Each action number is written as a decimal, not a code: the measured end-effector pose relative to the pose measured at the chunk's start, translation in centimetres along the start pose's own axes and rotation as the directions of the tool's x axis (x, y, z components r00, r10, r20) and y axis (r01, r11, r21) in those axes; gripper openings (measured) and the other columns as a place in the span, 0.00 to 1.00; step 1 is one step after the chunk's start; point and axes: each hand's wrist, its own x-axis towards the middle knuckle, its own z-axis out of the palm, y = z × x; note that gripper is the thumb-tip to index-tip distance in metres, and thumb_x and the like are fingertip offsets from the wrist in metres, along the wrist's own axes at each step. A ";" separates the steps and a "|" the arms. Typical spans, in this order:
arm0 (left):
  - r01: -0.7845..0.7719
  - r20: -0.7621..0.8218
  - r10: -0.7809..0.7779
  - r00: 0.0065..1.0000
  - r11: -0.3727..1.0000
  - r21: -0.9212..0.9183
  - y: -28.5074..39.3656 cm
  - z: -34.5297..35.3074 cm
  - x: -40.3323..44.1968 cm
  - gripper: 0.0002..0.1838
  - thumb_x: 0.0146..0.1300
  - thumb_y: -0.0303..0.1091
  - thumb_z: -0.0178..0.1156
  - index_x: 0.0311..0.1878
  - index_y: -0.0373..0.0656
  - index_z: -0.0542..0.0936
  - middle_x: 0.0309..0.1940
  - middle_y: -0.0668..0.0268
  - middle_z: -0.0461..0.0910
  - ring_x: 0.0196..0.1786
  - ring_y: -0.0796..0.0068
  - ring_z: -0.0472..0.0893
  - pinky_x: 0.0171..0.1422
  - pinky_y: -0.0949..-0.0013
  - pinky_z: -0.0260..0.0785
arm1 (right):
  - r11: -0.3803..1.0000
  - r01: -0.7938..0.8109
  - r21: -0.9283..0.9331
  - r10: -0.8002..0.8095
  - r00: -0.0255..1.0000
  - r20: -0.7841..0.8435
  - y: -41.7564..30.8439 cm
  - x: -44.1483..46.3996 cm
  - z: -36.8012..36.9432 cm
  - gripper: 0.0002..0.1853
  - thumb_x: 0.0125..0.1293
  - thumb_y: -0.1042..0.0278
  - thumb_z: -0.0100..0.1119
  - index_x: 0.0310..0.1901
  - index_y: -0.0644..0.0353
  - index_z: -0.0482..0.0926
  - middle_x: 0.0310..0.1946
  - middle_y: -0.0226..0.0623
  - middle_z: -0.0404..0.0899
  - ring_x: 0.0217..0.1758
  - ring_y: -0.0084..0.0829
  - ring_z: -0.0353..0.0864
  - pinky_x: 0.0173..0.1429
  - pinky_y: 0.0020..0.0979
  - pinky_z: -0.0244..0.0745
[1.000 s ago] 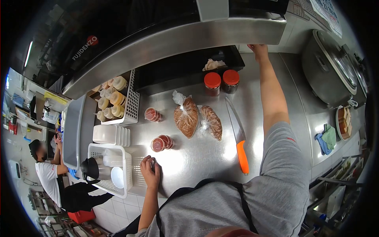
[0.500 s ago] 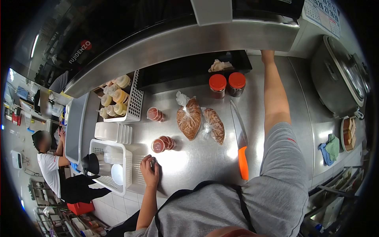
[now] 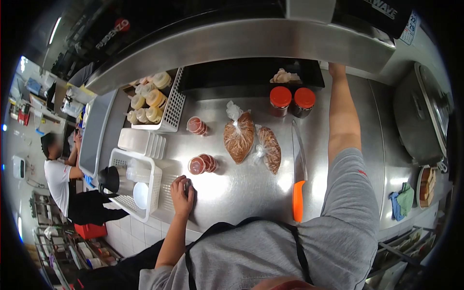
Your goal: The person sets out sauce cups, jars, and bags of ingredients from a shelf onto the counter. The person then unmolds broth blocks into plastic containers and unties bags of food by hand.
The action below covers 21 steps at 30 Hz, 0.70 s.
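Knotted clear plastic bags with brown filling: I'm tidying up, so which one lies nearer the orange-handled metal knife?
The smaller bag, right-hand of the pair in the picture, is nearer the knife; the larger bag lies to its left, farther off.

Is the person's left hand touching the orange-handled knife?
Apart. The head view shows a broad stretch of steel counter between the left hand and the orange-handled knife.

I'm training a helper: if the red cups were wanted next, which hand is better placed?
Left, most likely. The left hand is at the counter's near edge, close to the red cups. The right hand is stretched forward, partly hidden by the shelf.
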 end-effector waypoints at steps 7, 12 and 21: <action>-0.005 0.003 0.005 1.000 1.000 0.022 -0.2 0.2 0.0 0.15 0.53 0.29 0.57 0.46 0.43 0.73 0.52 0.60 0.72 0.55 0.56 0.69 0.61 0.57 0.59 | 0.997 -0.068 0.041 0.072 0.991 -0.108 -0.7 -1.6 3.4 0.20 0.62 0.72 0.57 0.56 0.53 0.65 0.51 0.34 0.71 0.51 0.30 0.74 0.51 0.31 0.73; 0.006 -0.005 -0.006 1.000 1.000 -0.012 -0.2 0.0 -0.1 0.14 0.54 0.28 0.56 0.46 0.41 0.74 0.51 0.57 0.72 0.55 0.54 0.69 0.61 0.57 0.59 | 0.983 -0.130 0.132 0.140 0.988 -0.065 -0.7 -1.6 3.5 0.23 0.63 0.71 0.57 0.58 0.55 0.62 0.53 0.37 0.69 0.49 0.33 0.76 0.50 0.32 0.75; -0.002 -0.035 0.001 0.999 1.000 -0.025 -0.8 0.2 -0.5 0.15 0.54 0.32 0.58 0.46 0.43 0.75 0.51 0.61 0.72 0.54 0.57 0.69 0.60 0.58 0.60 | 0.995 0.034 -0.089 -0.067 0.910 -0.409 -4.3 -9.3 5.6 0.17 0.63 0.72 0.56 0.53 0.61 0.66 0.49 0.40 0.71 0.48 0.35 0.76 0.49 0.35 0.75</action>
